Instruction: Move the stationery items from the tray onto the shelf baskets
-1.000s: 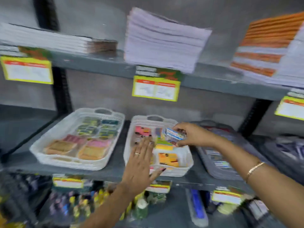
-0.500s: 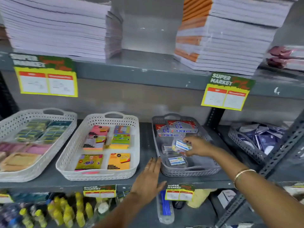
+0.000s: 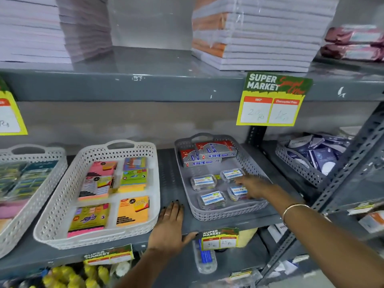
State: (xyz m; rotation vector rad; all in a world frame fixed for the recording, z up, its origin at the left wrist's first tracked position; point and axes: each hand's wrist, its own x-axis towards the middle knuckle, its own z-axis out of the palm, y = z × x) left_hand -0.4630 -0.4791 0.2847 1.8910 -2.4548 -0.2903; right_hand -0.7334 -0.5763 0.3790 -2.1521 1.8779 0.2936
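four small clear plastic boxes (image 3: 220,188) with blue-and-white labels lie in the grey perforated basket (image 3: 257,204) on the middle shelf (image 3: 170,183), two toward the back and two toward the front. from my remote seat i see my right hand (image 3: 254,187) reaching into that basket, fingers loosely spread and closed on nothing; the index tip points at the back-right box (image 3: 232,174), and the lower fingers sit against the front-right box (image 3: 236,192), partly covering it. whether they actually press on it i cannot tell. behind the clear boxes, at the back of the same basket, two red-and-grey cartons (image 3: 207,155) lie overlapped, print partly readable but blurred.

my left hand (image 3: 169,225) lies flat on the bare shelf between the grey basket and the white perforated basket (image 3: 52,225), palm down, fingers together and pointing back, thumb out along the shelf's front edge. a ring shows on one finger, and a thin bangle (image 3: 293,209) circles my right wrist.

the white basket holds packs of coloured sticky notes (image 3: 116,190) in pink, yellow, green and orange. another white basket (image 3: 31,194) is cut off at the left edge. to the right, a second grey basket (image 3: 295,163) holds dark blue packets. a yellow price tag (image 3: 270,100) hangs from the upper shelf, under stacked notebooks (image 3: 259,32).
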